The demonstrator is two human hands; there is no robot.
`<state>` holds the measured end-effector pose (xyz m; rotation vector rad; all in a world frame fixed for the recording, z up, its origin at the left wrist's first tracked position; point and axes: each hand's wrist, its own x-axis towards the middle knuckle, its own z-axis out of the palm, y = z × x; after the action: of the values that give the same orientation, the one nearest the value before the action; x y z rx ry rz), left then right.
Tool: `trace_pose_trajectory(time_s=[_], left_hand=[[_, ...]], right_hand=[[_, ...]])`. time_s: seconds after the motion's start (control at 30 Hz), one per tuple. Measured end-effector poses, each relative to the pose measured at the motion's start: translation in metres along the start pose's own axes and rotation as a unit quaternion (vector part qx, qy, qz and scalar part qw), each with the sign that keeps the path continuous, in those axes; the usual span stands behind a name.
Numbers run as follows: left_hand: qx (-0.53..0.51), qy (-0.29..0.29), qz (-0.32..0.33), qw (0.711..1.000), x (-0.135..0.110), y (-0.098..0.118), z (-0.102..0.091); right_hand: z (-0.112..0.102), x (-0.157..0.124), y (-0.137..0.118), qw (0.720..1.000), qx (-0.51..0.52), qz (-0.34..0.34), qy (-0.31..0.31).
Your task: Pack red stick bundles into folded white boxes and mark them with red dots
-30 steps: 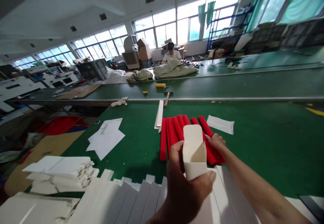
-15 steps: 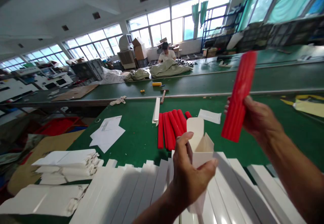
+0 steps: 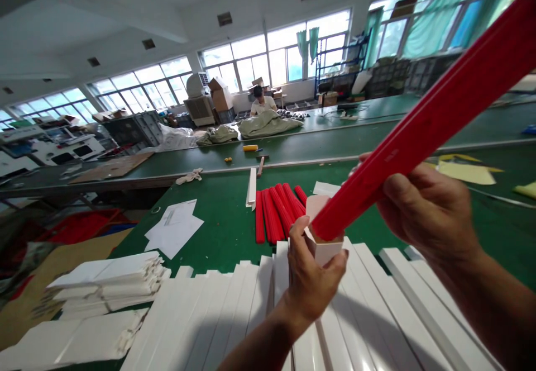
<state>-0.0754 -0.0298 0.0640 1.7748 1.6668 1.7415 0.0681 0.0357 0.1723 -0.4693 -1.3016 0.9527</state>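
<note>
My left hand grips a narrow white box near its open top, where a flap stands up. A long red ribbed stick slants down from the upper right, its lower end at the mouth of the box. Around its lower half my right hand is closed. How far the stick's end reaches inside, I cannot tell. Several similar red sticks lie side by side on the green table beyond the box. Below my hands, long white boxes lie in a row.
Flattened white cartons are stacked at the left. White paper sheets and a glove lie on the table. A hammer and a yellow roll are farther back. Across the second table sits a person.
My right hand has brought the red stick down and left, tilting it so its lower end meets the box mouth. My left hand still holds the box. The view has shifted slightly right.
</note>
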Motion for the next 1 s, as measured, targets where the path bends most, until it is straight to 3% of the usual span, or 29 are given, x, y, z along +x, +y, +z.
trace_pose_trajectory(time_s=[0.17, 0.3, 0.43, 0.53, 0.63, 0.77, 0.9, 1.0], left_hand=[[0.015, 0.004, 0.06, 0.998, -0.004, 0.006, 0.004], [0.002, 0.01, 0.109, 0.994, -0.005, 0.004, 0.01], [0.018, 0.012, 0.099, 0.995, -0.002, -0.004, 0.009], [0.042, 0.026, 0.108, 0.993, 0.0, -0.008, 0.005], [0.051, 0.035, 0.116, 0.991, 0.0, -0.01, 0.003], [0.024, 0.013, 0.106, 0.994, -0.003, -0.011, 0.0], [0.005, 0.013, 0.118, 0.993, -0.004, -0.011, -0.004], [0.008, 0.004, 0.128, 0.992, -0.005, -0.012, -0.007]], right_hand=[[-0.015, -0.002, -0.006, 0.987, -0.115, 0.002, -0.115], [-0.005, -0.004, -0.015, 0.937, -0.258, 0.016, -0.237], [0.003, -0.013, -0.01, 0.9, -0.376, -0.078, -0.207], [0.002, -0.025, 0.004, 0.886, -0.397, -0.062, -0.23], [0.0, -0.039, 0.021, 0.891, -0.368, -0.041, -0.263], [-0.003, -0.058, 0.04, 0.926, -0.265, 0.021, -0.267], [0.001, -0.076, 0.055, 0.969, -0.132, 0.159, -0.139], [0.011, -0.083, 0.062, 0.967, 0.002, 0.246, -0.069]])
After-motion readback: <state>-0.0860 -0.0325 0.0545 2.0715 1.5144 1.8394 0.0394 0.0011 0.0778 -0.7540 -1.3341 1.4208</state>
